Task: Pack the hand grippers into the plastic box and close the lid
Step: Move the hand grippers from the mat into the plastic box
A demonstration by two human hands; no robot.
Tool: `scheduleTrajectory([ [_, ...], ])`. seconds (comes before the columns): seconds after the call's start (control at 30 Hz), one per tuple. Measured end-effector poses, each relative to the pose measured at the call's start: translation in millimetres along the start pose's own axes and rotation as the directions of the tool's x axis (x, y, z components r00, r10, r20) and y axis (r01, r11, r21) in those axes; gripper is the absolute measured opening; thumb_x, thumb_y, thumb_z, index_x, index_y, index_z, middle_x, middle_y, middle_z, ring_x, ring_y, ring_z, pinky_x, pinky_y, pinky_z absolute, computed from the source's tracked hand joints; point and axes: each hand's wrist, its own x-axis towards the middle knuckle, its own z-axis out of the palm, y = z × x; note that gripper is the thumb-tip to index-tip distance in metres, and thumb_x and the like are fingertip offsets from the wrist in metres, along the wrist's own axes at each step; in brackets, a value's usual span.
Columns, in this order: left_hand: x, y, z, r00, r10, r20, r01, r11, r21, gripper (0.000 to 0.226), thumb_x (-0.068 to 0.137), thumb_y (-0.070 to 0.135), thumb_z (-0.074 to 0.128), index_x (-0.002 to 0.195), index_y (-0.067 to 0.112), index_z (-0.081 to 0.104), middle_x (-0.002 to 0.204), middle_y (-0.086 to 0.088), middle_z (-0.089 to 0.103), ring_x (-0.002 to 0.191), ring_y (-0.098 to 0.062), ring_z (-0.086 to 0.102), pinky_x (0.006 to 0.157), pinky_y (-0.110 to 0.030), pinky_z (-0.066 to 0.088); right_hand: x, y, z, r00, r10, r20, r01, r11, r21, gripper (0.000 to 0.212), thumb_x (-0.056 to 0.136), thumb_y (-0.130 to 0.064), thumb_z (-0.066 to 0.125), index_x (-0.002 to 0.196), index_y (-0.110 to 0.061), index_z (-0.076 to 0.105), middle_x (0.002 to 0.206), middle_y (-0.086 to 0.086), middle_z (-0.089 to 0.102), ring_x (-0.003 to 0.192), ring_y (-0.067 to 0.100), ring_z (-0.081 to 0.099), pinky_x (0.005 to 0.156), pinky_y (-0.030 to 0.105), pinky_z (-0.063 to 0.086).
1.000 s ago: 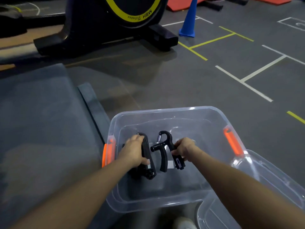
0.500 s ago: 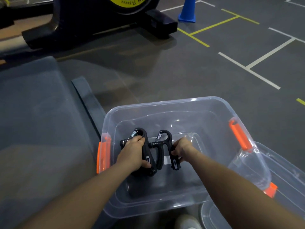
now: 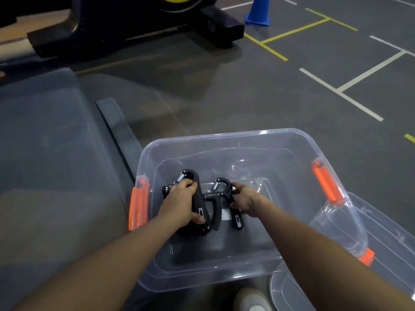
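A clear plastic box point(image 3: 292, 140) with orange side latches point(image 3: 326, 182) sits on the dark gym floor. Both my hands are down inside it. My left hand point(image 3: 179, 204) is wrapped around a black hand gripper point(image 3: 197, 191) with a steel spring at its top. Just to its right, my right hand point(image 3: 246, 200) holds one handle of a second black hand gripper point(image 3: 219, 199). The two grippers stand side by side near the box bottom, almost touching. The clear lid point(image 3: 386, 241) lies at the right, partly under the box's edge.
A grey mat or platform point(image 3: 45, 153) runs along the left of the box. An exercise machine base point(image 3: 134, 25) stands at the back, with a blue cone point(image 3: 258, 12) to its right. White and yellow lines mark the floor. A shoe tip point(image 3: 251, 300) shows below the box.
Both hands have lowered the two grippers slightly deeper into the box and kept hold of them. The camera view has tilted down and closer.
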Motion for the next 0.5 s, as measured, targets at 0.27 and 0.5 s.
scheduleTrajectory([
  [0.27, -10, 3, -15, 1.000, 0.018, -0.011, -0.017, 0.999, 0.032, 0.084, 0.073, 0.033, 0.077, 0.144, 0.019, 0.033, 0.148, 0.004, 0.030, 0.137, -0.021, 0.034, 0.109, -0.039, 0.037, -15, -26, 3, 0.990, -0.083, -0.112, 0.091, 0.993, 0.069, 0.050, 0.087, 0.016, 0.048, 0.135, 0.005, 0.042, 0.097, 0.011, 0.057, 0.081, 0.017, 0.052, 0.063, 0.011, 0.048],
  [0.5, -61, -20, -78, 0.953, -0.018, -0.303, -0.006, 0.997, -0.076, 0.049, 0.084, 0.029, 0.065, 0.130, 0.018, 0.051, 0.132, -0.003, 0.050, 0.123, -0.024, 0.050, 0.104, -0.034, 0.041, -66, -90, 45, 0.961, -0.230, -0.155, 0.223, 0.973, -0.061, 0.034, 0.085, 0.009, 0.056, 0.119, 0.006, 0.056, 0.066, 0.000, 0.048, 0.058, 0.011, 0.046, 0.050, 0.015, 0.037],
])
